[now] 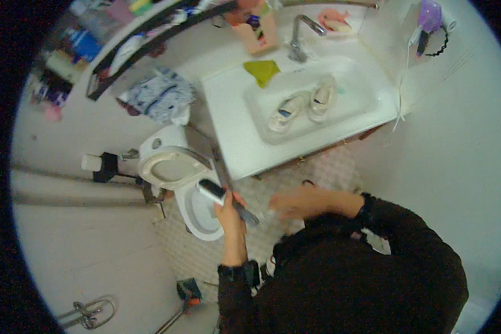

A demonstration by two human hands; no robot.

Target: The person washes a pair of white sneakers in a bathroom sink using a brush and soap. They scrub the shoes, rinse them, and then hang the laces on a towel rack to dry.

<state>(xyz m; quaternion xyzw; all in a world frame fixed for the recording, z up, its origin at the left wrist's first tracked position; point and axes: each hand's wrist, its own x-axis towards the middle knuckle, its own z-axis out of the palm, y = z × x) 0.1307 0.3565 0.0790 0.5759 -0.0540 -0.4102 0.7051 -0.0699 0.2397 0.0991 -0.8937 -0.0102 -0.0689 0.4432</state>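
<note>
My left hand (231, 217) grips a scrubbing brush (211, 190) with a white head, dark bristles and a grey handle. The bristles face up, above the open toilet bowl in this view. To its right is my right hand (302, 202), blurred by motion, with no object visible in it; its finger positions are unclear. Beyond both hands, two white shoes (290, 112) (321, 99) lie side by side in the white washbasin (234, 137). A yellow-green cloth (261, 72) is draped at the basin's back left, and a chrome faucet (299, 39) rises behind the shoes.
The toilet (206, 231) stands left of the basin with its lid up. Patterned clothing (163, 96) hangs above the cistern, below a dark-edged shelf (125, 54). A white cord (405, 83) hangs at the right wall. A long-handled tool (188, 294) is at lower left.
</note>
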